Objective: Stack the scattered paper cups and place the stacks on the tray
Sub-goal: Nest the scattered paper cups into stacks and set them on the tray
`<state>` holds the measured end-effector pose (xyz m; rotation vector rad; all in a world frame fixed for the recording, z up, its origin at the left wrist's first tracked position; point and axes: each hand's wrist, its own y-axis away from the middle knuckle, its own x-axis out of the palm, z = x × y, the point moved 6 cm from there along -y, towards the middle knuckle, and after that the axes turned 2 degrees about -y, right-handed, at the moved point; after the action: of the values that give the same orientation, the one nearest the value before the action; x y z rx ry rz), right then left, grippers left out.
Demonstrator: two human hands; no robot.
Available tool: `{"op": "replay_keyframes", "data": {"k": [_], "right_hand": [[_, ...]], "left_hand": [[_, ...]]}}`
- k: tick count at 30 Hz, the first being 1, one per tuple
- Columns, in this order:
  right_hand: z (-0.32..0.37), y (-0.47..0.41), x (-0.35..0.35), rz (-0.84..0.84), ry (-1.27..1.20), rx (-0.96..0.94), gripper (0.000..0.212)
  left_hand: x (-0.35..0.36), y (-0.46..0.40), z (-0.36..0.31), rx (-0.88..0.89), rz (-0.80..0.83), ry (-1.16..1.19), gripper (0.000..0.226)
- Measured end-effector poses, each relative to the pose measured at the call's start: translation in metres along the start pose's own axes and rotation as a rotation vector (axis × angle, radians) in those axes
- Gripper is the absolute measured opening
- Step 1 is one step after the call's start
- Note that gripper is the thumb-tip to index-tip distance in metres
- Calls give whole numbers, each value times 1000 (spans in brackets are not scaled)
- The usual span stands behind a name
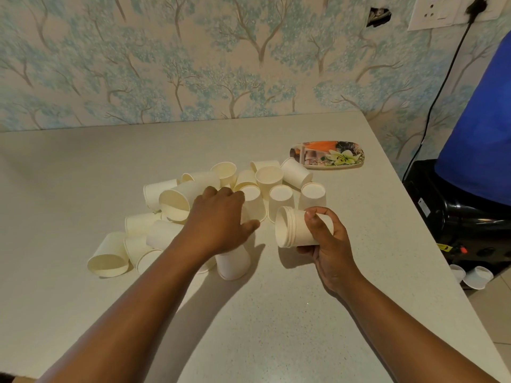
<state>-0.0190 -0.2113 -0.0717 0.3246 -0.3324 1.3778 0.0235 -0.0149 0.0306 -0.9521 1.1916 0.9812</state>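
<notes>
On the pale table (304, 313), loose paper cups (177, 201) lie scattered short of the tray (327, 156). The right hand (329, 239) clamps a nested stack (293, 228); the left hand (218, 217) spreads open over an upturned cup (253, 201). Featherlight, crushable things, I'd judge — best pinched softly by the wall.

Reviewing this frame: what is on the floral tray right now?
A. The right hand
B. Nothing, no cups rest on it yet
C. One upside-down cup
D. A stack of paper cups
B: the floral tray shows only its printed surface, while the one nested stack of paper cups is in the right hand, held on its side above the table.
</notes>
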Motion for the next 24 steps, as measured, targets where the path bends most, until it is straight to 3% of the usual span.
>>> {"op": "replay_keyframes", "data": {"k": [4,10,15,20,24], "right_hand": [[0,1,2,5,9,-10,37],[1,0,1,-10,19,-23,40],[4,-1,-2,-65,29,-63,38],[8,0,-6,-106,21,-87,32],[8,2,-1,-78,5,-73,37]], "left_hand": [[15,-12,12,-72,65,4,64],[14,-13,12,-68,18,121,64],[-6,-7,6,4,-9,391,76],[-20,-2,4,59,48,779,69],[-20,2,-9,114,122,895,68]]}}
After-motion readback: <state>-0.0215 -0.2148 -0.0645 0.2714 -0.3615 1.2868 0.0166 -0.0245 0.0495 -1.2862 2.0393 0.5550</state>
